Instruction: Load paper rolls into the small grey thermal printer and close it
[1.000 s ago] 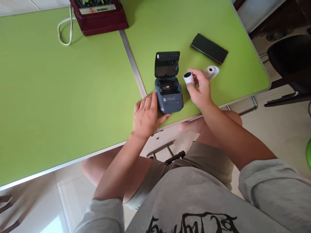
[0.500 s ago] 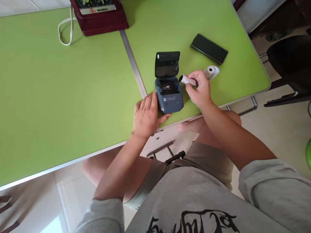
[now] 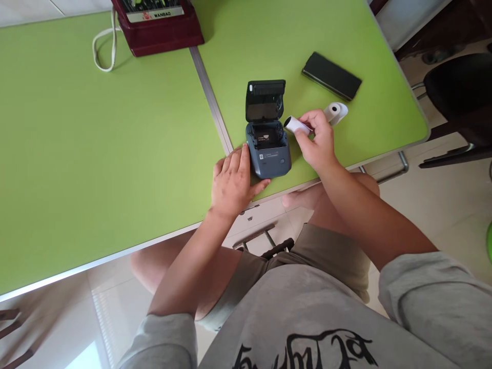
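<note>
A small dark-blue label printer sits near the table's front edge with its black lid raised. Inside, its bay shows a small white marking. My left hand lies against the printer's left side, fingers stretched out and thumb reaching along its front. To the right of the bay, my right hand pinches a white paper roll between thumb and fingers. The roll's dark hollow end points left towards the printer. Behind that hand rests a second white paper roll with a loose end.
A black phone lies at the back right. A maroon box-shaped device with a white cord stands at the back. The green table has a metal seam. A black chair is on the right.
The paper roll in my right hand has turned very slightly. My left hand and the printer keep their places.
</note>
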Available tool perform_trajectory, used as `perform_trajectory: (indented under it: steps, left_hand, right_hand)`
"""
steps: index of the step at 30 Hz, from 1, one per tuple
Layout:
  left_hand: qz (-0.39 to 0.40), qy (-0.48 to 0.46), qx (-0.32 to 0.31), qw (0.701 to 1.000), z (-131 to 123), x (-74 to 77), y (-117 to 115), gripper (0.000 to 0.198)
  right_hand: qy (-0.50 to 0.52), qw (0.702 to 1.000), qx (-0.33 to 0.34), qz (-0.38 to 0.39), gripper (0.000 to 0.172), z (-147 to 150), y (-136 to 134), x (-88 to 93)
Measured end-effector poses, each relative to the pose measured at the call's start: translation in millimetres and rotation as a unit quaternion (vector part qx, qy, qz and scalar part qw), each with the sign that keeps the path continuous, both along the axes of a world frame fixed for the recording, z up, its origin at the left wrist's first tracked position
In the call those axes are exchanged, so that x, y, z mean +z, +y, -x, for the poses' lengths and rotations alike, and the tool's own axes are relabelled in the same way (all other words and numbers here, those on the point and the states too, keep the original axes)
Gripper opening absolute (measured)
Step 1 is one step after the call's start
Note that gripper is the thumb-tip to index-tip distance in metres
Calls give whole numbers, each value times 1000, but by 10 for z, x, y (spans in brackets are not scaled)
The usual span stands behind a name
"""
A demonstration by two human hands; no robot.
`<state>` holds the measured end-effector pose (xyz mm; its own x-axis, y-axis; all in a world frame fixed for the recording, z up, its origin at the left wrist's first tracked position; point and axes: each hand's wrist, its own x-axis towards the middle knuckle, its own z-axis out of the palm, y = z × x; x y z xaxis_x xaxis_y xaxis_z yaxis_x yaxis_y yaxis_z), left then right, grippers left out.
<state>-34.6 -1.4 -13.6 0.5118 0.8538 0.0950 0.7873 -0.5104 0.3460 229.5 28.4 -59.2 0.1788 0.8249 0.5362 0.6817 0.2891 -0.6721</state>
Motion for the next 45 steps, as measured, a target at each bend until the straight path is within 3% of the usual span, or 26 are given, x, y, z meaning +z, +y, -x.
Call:
perform_trajectory:
  steps: [4, 6, 12, 15, 21, 27, 32, 39, 45]
  left_hand:
    - [-3, 2, 8, 1000, -9, 14, -15, 101]
    - [3, 10, 5, 1000, -10, 35, -21, 102]
    - [15, 13, 3, 1000, -2, 67, -31, 99]
    - [12, 11, -2, 1000, -1, 53, -31, 98]
    - [7, 8, -5, 1000, 4, 49, -34, 98]
    - [10, 22, -9, 1000, -5, 68, -36, 101]
    - [5, 5, -1, 1000, 4, 73, -44, 99]
    - [-17, 3, -33, 999, 31, 60, -61, 68]
    - [-45, 6, -40, 998, 35, 28, -62, 59]
  right_hand:
    - [21, 999, 28, 28, 35, -76, 9, -19]
    - [31, 997, 40, 55, 38, -103, 0, 59]
    - [-2, 994, 80, 68, 27, 169, -74, 647]
    - [-68, 985, 136, 77, 20, 352, -47, 785]
    - [-128, 972, 144, 132, 16, 387, 64, 704]
    - [-121, 974, 152, 120, 6, 382, 86, 728]
    - [-108, 979, 142, 94, 8, 411, -55, 757]
    - [-135, 975, 175, 34, 9, 449, -330, 687]
    - [0, 994, 108, -8, 29, 262, -161, 503]
